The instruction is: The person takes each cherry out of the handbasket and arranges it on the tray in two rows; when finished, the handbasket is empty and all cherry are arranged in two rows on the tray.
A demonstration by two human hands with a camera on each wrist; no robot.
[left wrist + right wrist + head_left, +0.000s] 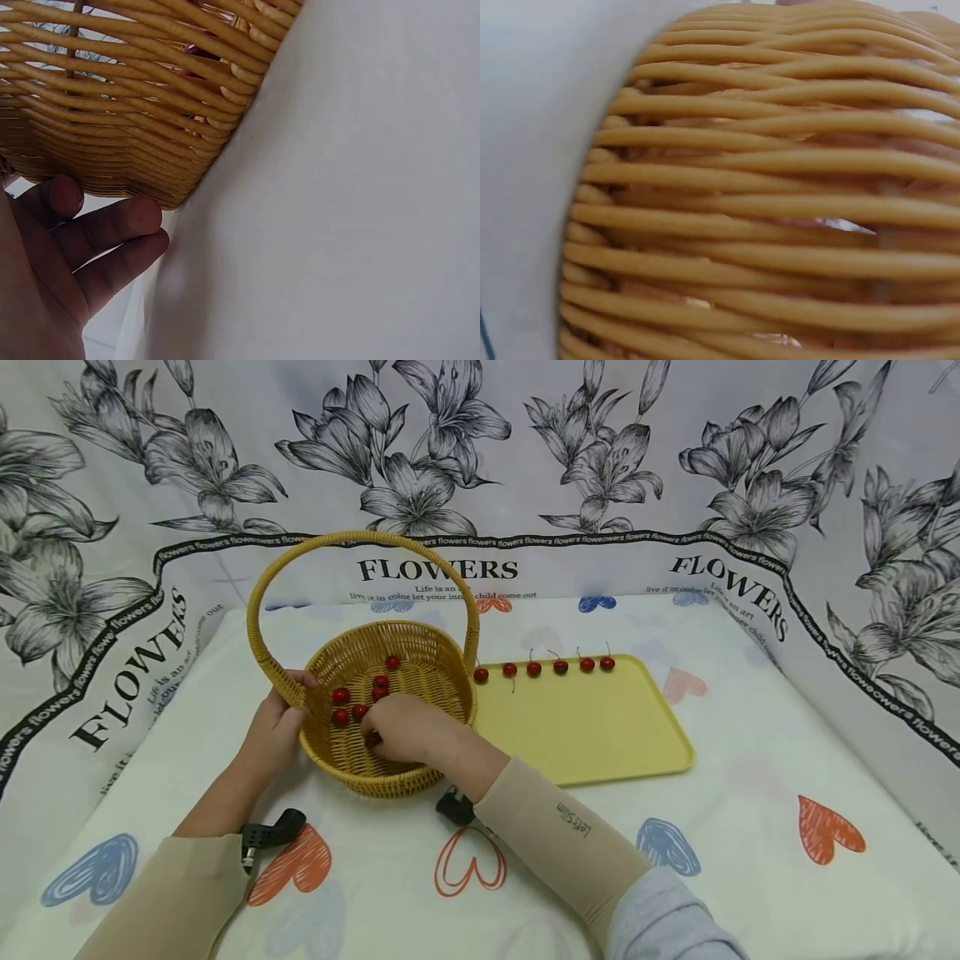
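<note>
A woven wicker basket (390, 783) with a tall arched handle stands on the table, several red cherries (341, 695) lying on its bottom. At its left side my left hand (279, 727) holds the rim near the foot of the handle. Some of that hand's fingers (112, 229) show against the outer wall in the left wrist view. My right hand (408, 727) reaches down inside the basket, beside the cherries. Its fingertips point downward and are mostly hidden, so whether they pinch a cherry does not show. The right wrist view is filled by the basket's weave (780, 202).
To the right of the basket lies a yellow tray (585, 727), partly behind the right forearm. Several cherries with stems (560, 667) form a row along its far edge. A white cloth with printed hearts (828, 829) covers the table, and a flower-printed curtain (622, 468) hangs behind.
</note>
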